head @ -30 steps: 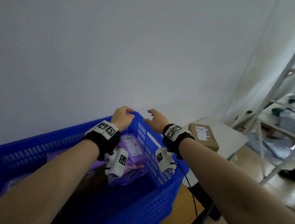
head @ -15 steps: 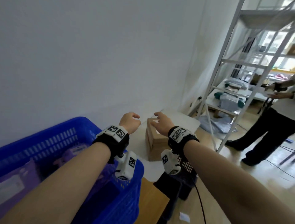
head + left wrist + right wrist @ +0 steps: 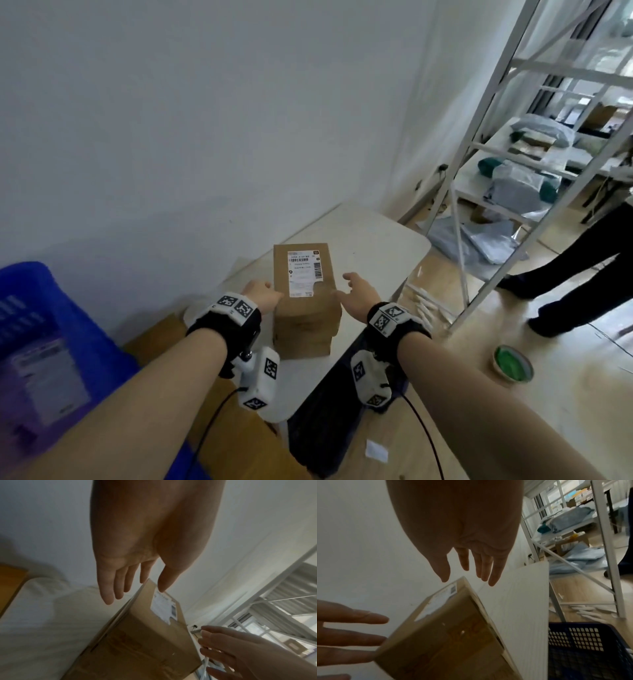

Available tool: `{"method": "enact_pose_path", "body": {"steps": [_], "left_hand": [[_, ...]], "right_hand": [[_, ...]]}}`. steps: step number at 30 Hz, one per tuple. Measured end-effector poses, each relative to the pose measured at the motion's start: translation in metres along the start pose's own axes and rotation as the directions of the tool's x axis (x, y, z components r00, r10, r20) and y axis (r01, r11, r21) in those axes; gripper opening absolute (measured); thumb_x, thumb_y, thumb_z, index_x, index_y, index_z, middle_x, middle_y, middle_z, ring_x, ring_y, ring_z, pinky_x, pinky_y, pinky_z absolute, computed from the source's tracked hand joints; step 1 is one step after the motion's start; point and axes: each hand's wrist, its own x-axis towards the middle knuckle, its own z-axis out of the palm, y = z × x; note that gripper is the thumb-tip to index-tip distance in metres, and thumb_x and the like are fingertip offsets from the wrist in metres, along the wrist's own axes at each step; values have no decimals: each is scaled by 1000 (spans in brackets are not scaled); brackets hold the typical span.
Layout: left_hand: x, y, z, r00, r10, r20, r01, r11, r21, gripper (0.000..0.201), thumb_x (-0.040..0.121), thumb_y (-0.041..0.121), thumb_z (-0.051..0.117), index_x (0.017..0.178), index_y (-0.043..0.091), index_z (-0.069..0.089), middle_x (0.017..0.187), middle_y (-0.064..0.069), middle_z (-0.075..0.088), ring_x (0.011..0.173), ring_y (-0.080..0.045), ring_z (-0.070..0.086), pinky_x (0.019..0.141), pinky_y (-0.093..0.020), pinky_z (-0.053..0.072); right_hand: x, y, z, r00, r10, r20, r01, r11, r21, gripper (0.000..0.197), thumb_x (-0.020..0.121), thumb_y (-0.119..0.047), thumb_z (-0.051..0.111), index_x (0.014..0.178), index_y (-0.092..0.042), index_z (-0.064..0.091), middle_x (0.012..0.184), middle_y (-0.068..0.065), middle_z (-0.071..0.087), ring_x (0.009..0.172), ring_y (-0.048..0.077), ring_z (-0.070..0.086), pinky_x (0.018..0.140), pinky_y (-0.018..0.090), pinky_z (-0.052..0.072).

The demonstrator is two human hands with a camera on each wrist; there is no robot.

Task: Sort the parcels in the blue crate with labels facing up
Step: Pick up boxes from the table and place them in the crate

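Note:
A brown cardboard box [image 3: 303, 308] stands on a white table [image 3: 376, 240] with its white barcode label [image 3: 303, 272] facing up. My left hand [image 3: 262, 294] is at the box's left side with straight fingers; I cannot tell whether they touch it. My right hand [image 3: 356, 293] hovers just off the right side, fingers spread. The left wrist view shows my left hand [image 3: 133, 592] over the box [image 3: 145, 642]. In the right wrist view my right hand [image 3: 467, 577] is above the box [image 3: 453, 635]. The blue crate [image 3: 34, 308] sits at the far left and holds a purple parcel [image 3: 48, 377], label up.
A dark blue basket [image 3: 590, 649] stands on the floor under the table's near right edge. A white metal rack [image 3: 479, 154] with grey bags rises at the right. Another person's legs [image 3: 582, 274] are beside it. A green roll [image 3: 512, 363] lies on the wooden floor.
My view has swung right, from the blue crate to the white table. Both hands left the crate's rim and now flank the cardboard box.

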Motion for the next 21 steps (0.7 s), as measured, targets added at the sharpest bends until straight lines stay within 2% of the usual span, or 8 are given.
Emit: {"method": "enact_pose_path", "body": {"steps": [1,5,7,9,11,15,18,21], "left_hand": [[7,-1,7,999,-34,8,34,999,-12,17,92,21,55,105,9,55,102,-11,54,102,-26,51,100,-41,44],[21,-8,27,989,-147,32,149,986,-70,47,92,34,55,130,5,51,131,-14,55,119,-32,53,97,-37,46],[24,-10,34,983,-178,44,182,978,-106,51,93,37,54,133,7,48,135,-14,54,120,-32,53,96,-37,47],[27,-12,38,978,-202,59,208,968,-141,53,93,39,53,136,9,45,138,-13,51,123,-33,51,100,-39,45],[27,-14,40,974,-212,73,222,961,-165,55,93,41,52,139,12,41,141,-12,48,126,-33,47,103,-41,44],[24,-15,37,975,-212,59,220,941,-256,53,91,43,54,136,16,42,129,-10,52,116,-31,50,95,-45,48],[14,-7,28,985,-163,60,174,907,-384,50,92,40,55,134,17,41,127,-8,51,109,-29,49,88,-43,45],[-4,4,15,995,-97,34,101,876,-471,48,91,41,57,129,19,38,128,-11,50,111,-33,50,83,-44,44]], "right_hand": [[8,8,3,999,17,39,-17,1000,-1,62,94,-34,53,145,-8,30,147,14,40,133,27,42,105,34,36],[31,28,15,985,76,155,-87,994,67,75,92,-45,53,147,-4,22,150,14,36,135,29,39,109,37,34],[38,32,18,978,80,195,-108,985,136,75,90,-47,53,146,-4,27,147,13,40,132,28,43,109,37,36],[41,32,19,971,51,235,-101,972,210,58,92,-42,53,136,-4,45,137,12,52,116,24,54,95,32,46],[40,31,19,963,38,268,-120,948,294,44,94,-34,53,128,-6,54,128,11,60,100,18,56,78,25,44],[33,26,15,963,32,268,-155,879,452,38,94,-23,55,128,-7,55,126,9,61,97,16,54,62,15,42],[26,14,2,975,-22,222,-100,846,523,39,92,-22,58,129,-10,54,116,5,61,95,15,55,62,14,41],[17,-6,-15,985,-85,150,-23,799,602,42,89,-22,62,128,-11,55,118,5,63,92,14,58,72,22,47]]}}
